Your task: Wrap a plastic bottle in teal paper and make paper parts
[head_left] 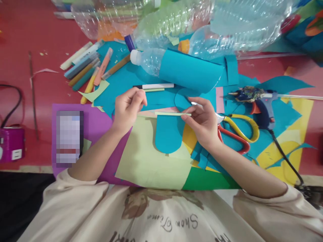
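My right hand (203, 122) pinches the end of a thin pale green paper strip (170, 114) between thumb and fingers. The strip runs along the straight top edge of a blue paper piece (169, 134) with a rounded bottom; whether the two are joined I cannot tell. Under them lies a pale green paper sheet (148, 158). To the left, my left hand (130, 109) is closed, thumb pressed against curled fingers, and anything inside is hidden. Just beyond it lie a white marker (158, 86) and another narrow green strip (155, 89).
Scissors (242, 134) and a glue gun (264, 104) with a cord lie on the right. A bottle wrapped in blue paper (189, 69) lies ahead, with several clear bottles (234, 40) behind. Markers (83, 67) and a phone (69, 137) are on the left.
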A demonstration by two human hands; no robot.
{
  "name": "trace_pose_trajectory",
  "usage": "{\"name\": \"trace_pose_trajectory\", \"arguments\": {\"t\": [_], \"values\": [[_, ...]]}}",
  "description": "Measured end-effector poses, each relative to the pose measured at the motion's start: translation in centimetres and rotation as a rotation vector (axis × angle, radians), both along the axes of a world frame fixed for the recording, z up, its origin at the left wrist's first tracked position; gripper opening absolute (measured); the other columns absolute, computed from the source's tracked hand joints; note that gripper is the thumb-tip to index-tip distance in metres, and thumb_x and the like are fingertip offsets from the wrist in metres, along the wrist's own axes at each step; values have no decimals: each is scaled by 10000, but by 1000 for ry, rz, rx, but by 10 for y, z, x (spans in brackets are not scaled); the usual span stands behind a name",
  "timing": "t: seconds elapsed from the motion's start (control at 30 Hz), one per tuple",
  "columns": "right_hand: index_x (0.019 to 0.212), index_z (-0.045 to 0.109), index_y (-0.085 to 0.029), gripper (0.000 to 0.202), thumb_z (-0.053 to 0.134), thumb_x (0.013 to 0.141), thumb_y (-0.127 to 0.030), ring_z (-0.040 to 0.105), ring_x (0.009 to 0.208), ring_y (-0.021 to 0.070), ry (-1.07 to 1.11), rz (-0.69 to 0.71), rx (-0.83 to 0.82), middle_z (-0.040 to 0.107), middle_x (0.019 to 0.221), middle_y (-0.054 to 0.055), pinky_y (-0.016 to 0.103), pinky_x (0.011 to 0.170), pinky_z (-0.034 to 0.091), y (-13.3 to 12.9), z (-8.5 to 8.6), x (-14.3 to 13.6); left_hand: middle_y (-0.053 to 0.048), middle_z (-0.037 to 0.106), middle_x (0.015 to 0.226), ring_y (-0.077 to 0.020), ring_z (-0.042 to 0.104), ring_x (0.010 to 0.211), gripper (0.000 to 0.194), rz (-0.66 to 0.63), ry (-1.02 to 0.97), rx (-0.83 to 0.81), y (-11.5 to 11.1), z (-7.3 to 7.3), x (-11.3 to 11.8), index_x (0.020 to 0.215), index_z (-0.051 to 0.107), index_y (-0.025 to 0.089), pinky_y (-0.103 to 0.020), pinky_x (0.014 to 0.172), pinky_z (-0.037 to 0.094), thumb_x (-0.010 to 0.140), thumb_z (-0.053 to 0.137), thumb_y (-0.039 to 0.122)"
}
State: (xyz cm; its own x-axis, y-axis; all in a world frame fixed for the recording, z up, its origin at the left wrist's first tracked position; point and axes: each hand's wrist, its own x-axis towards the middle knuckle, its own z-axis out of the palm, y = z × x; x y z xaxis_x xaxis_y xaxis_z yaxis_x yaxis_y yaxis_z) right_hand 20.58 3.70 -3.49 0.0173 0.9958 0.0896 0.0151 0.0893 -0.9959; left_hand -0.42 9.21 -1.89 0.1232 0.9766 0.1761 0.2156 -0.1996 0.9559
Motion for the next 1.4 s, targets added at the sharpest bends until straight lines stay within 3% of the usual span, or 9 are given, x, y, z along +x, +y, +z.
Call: {"name": "trace_pose_trajectory", "arguments": {"t": [0.13,0.2,0.27,0.33,0.43,0.63,0.93,1.2,1.4], "values": [[1075,538,-287,340,711,793,-365,632,723,158,14,6,19,630,745,-16,310,627,541,-1,0,-1,-5,603,552,-125,645,570,600,16,75,155,-1,-2,-3,532,589,213,-256,569,543,912,363,618],[1077,537,-285,345,714,791,-359,633,722,156,25,11,28,628,743,-19,304,622,540,-1,0,-2,-23,712,1059,-202,664,1059,540,-45,101,227,-1,-3,-3,889,721,277,-339,912,555,926,305,619],[1076,537,-282,347,719,787,-345,634,720,151,40,14,31,625,738,-23,296,620,541,-2,0,-3,14,412,1501,-256,421,1370,538,-141,140,253,-3,-4,-2,1317,521,370,-414,1102,427,878,399,657],[1069,539,-279,343,723,784,-335,639,719,148,48,20,29,626,732,-26,292,617,543,-2,1,-3,12,230,1589,-286,453,1345,736,-254,160,204,-7,-5,0,1445,285,434,-423,1047,483,797,554,657],[1063,539,-274,338,719,786,-342,655,727,151,50,35,24,635,735,-23,299,632,559,-3,1,-5,-34,338,1542,-243,664,1077,777,-380,153,48,-15,-5,6,1438,271,439,-347,836,606,775,659,557],[1071,534,-268,344,719,787,-329,674,756,156,43,56,30,654,764,-15,311,673,579,-5,0,-6,-42,426,1486,-169,702,886,603,-382,136,5,-23,-5,12,1392,364,417,-301,784,615,848,626,427],[1055,560,-274,317,721,782,-278,666,761,144,64,45,30,678,816,-13,293,658,567,-1,1,-3,-56,477,1449,-160,714,852,753,-356,247,110,-18,-11,9,1461,147,437,-298,753,615,874,609,350],[945,643,-269,160,703,799,-298,647,721,134,31,-106,110,650,773,-22,301,646,556,1,3,2,-73,526,1404,-134,696,821,740,-322,238,115,-3,1,-7,1454,227,366,-291,771,593,845,624,229],[834,688,-256,119,726,775,-352,622,658,117,29,-146,52,674,754,-24,267,565,512,0,2,2,-31,669,1191,-151,695,869,715,-290,365,166,6,11,-20,1445,269,313,-310,830,573,828,610,194]]}}
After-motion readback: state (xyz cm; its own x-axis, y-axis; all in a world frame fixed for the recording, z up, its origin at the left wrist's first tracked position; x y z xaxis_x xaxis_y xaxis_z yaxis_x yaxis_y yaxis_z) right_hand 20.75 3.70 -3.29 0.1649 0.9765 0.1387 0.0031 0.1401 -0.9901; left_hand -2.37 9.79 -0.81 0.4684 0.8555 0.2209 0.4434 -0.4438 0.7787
